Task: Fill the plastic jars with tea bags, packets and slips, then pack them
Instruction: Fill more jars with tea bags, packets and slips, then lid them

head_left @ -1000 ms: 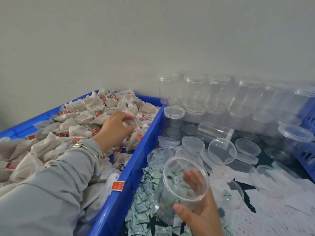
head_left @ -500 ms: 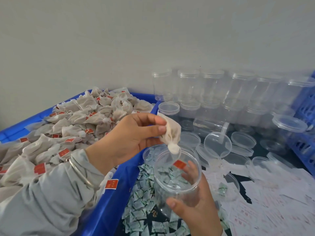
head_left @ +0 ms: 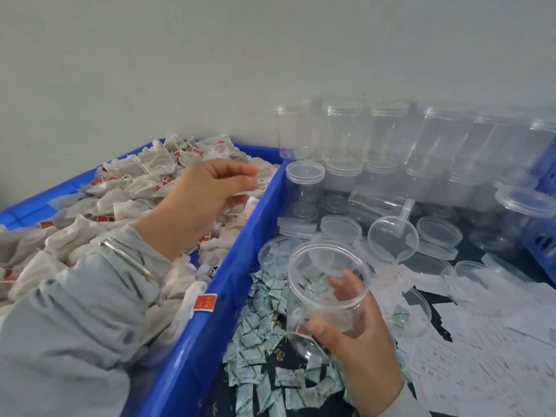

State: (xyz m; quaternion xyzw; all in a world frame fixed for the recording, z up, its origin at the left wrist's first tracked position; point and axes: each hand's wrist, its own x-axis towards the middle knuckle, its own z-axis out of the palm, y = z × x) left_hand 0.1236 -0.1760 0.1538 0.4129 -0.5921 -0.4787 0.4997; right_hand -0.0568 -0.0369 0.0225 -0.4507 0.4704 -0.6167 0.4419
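Note:
My right hand grips a clear lidless plastic jar, tilted with its mouth toward me, above the pile of green-and-white packets. A tea bag lies in the jar's bottom, and its red tag shows by my thumb. Over the white tea bags heaped in the blue crate hovers my left hand. Its fingers are loosely curled and apart, with nothing in them. White printed slips cover the table to the right of the jar.
Empty lidded jars are stacked in rows against the wall. Loose clear lids and a clear plastic scoop lie behind the held jar. A blue perforated basket stands at the right edge.
My left hand carried a tea bag from the crate to the jar's mouth, let it go into the jar, and has moved back left over the crate. The jar stayed in my right hand.

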